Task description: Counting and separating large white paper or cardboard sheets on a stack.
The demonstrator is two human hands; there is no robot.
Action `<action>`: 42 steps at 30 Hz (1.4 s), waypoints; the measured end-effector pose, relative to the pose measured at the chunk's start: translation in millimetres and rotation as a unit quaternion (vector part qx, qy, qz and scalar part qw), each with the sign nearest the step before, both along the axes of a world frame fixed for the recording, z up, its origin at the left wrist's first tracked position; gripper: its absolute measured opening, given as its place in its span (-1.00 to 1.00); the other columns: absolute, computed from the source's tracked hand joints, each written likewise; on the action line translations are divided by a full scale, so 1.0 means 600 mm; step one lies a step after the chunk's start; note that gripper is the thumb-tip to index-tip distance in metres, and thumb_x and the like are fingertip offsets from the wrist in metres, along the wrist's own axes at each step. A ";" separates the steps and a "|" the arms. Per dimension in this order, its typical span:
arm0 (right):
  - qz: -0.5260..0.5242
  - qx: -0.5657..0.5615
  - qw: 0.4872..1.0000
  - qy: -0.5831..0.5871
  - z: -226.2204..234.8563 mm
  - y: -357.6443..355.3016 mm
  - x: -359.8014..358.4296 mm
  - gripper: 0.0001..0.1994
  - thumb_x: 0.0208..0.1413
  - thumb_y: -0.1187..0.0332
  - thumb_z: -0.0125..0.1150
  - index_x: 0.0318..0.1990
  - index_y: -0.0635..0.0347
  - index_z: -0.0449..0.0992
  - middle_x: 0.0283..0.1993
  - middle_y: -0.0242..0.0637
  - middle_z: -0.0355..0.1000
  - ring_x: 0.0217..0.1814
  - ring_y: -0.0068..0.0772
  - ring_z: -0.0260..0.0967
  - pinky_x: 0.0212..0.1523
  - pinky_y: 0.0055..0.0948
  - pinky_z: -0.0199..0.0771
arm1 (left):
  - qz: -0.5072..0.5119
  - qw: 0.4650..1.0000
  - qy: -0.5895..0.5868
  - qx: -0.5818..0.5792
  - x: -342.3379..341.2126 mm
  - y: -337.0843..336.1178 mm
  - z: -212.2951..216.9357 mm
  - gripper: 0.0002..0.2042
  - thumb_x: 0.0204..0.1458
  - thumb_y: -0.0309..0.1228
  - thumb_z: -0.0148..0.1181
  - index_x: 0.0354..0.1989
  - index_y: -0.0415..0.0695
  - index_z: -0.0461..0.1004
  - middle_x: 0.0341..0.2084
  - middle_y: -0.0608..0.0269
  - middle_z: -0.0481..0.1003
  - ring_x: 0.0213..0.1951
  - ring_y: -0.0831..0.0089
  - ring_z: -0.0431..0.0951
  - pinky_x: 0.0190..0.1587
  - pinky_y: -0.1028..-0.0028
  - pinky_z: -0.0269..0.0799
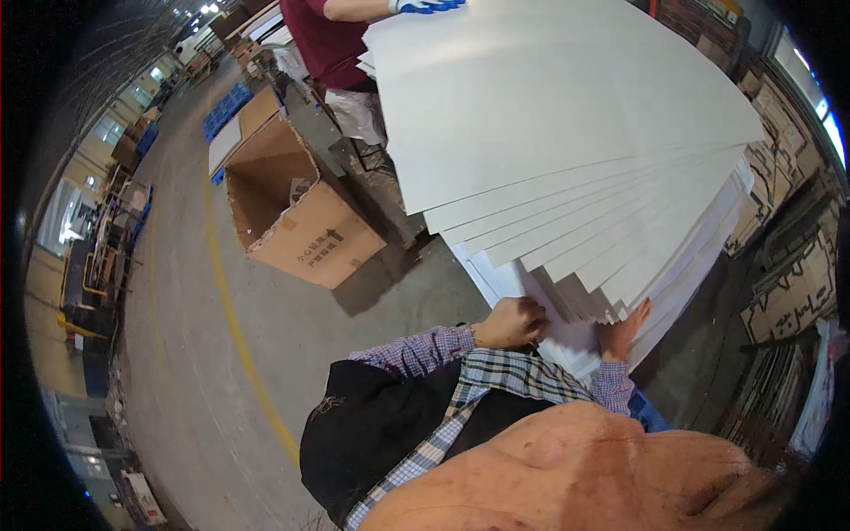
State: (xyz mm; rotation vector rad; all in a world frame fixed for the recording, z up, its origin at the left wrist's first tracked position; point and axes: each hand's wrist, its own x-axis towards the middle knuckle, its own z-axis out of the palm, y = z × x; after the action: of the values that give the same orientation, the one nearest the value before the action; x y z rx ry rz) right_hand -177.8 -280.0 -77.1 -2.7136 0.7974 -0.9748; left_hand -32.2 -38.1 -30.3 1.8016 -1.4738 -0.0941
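Observation:
Large white sheets lie fanned out in a tall pile, their near edges stepped one over another. My left hand is closed beside the near left edge of the pile, its fingers curled; what it holds, if anything, is hidden. At the near corner, my right hand touches the edges of the sheets with its fingers stretched out. Below the fan, more white sheets stick out on the left. Across the pile, another person's gloved hand rests on the far edge of the top sheet.
An open cardboard box stands on the floor to the left, with blue pallets beyond it. A yellow line runs along the floor. On the right lean cut brown boards. A person in a dark red shirt stands at the far side.

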 end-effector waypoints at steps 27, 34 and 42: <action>0.056 0.059 0.997 -0.003 -0.011 -0.020 -0.009 -0.14 -0.28 0.31 0.56 0.27 0.40 0.33 0.32 0.30 0.19 0.40 0.51 0.05 0.47 0.24 0.06 | 0.053 0.997 -0.037 0.036 -0.019 -0.015 0.004 -0.79 0.04 -0.29 0.26 -0.46 -0.21 0.55 -0.52 -0.02 0.49 -0.40 -0.02 0.55 -0.39 0.06 0.52; 0.055 0.007 0.998 -0.014 0.023 -0.010 0.002 -0.34 -0.11 0.28 0.42 0.17 0.43 0.41 0.15 0.23 0.26 0.23 0.38 0.17 0.28 0.20 0.21 | 0.061 0.997 -0.037 0.037 -0.019 -0.017 -0.005 -0.78 0.04 -0.28 0.27 -0.45 -0.21 0.54 -0.54 0.00 0.46 -0.41 0.00 0.53 -0.37 0.06 0.50; 0.058 -0.019 0.998 -0.017 0.001 -0.022 -0.002 -0.34 -0.07 0.25 0.42 0.20 0.42 0.41 0.16 0.23 0.27 0.22 0.38 0.17 0.29 0.21 0.19 | 0.049 0.998 -0.048 0.012 -0.017 -0.011 -0.008 -0.76 0.04 -0.24 0.31 -0.43 -0.18 0.54 -0.55 0.03 0.43 -0.42 0.05 0.50 -0.40 0.10 0.45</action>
State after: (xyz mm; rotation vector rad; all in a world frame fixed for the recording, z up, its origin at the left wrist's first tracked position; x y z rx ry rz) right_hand -178.8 -293.2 -76.5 -2.7320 0.6144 -1.0169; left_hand -42.3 -44.6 -34.9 1.9170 -1.4531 0.0243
